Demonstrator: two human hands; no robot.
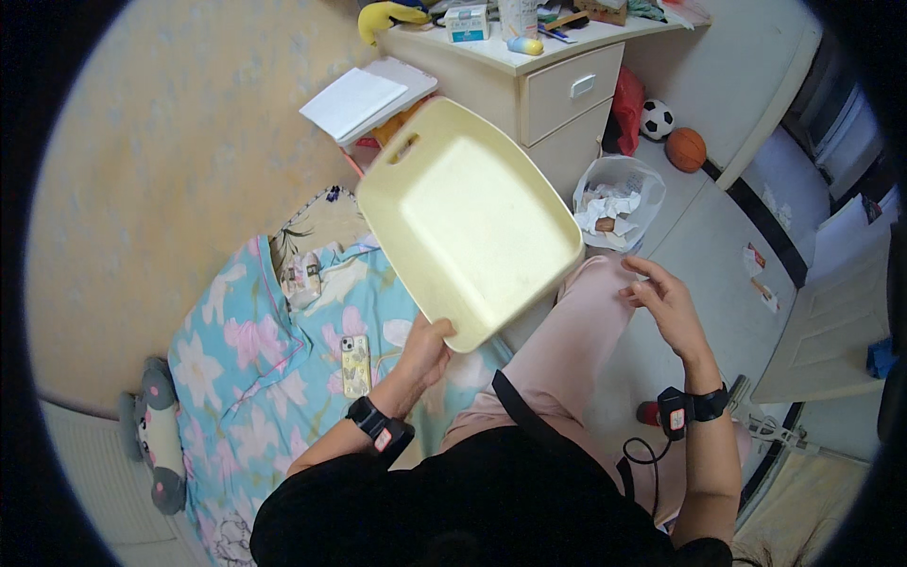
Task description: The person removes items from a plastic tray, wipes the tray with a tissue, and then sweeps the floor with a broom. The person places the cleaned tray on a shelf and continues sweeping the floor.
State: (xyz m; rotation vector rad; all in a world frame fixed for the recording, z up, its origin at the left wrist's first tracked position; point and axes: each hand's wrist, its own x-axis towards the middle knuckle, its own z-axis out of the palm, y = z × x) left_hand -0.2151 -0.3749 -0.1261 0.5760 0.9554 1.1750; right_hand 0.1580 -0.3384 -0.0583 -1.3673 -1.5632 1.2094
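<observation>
A pale yellow plastic bin (489, 220) with a handle slot is held up over my lap, its hollow inside bare and facing me. My left hand (427, 349) grips its near corner, the thumb over the rim and the other fingers mostly hidden beneath. To the right of the bin, my right hand (659, 301) hangs in the air above the floor, holding nothing, with its fingers loosely bent and apart. A phone in a patterned case (356, 366) lies on the flowered blue bedding (273, 418) beside my left forearm.
A white desk (460, 78) loaded with small items stands ahead. Beside it are a lined trash bin (648, 212) holding crumpled paper, a soccer ball (657, 119) and a basketball (685, 149). A plush toy (157, 439) rests at the bed's left edge; litter (764, 290) lies on the floor.
</observation>
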